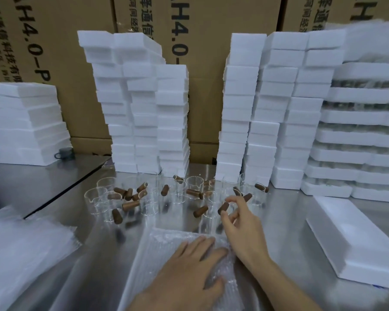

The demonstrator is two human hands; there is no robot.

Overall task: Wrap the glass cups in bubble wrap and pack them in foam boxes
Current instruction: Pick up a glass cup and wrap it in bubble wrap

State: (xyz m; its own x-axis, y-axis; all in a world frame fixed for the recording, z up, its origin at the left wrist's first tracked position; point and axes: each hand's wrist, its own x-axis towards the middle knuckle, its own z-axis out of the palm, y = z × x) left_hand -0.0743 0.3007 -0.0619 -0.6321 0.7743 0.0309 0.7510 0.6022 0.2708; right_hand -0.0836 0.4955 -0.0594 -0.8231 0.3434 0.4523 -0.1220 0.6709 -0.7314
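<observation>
Bubble wrap [157, 254] lies flat under my spread left hand [189, 272]. My right hand [240, 225] pinches a glass cup [223, 208] standing among others on the table [283, 216], with a foam box [346, 239] to the right.

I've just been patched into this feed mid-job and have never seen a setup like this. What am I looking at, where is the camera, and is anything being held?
There is no machine here: a person works with bare hands, and the single picture comes from a camera worn on the head, looking forward and down. The left hand lies flat on a sheet of bubble wrap on the steel table. The right hand reaches to a glass cup's brown handle, fingers curled at it; whether it grips yet is unclear. More clear glass cups stand beyond, white foam boxes are stacked behind, and one foam box lies at the right.
</observation>
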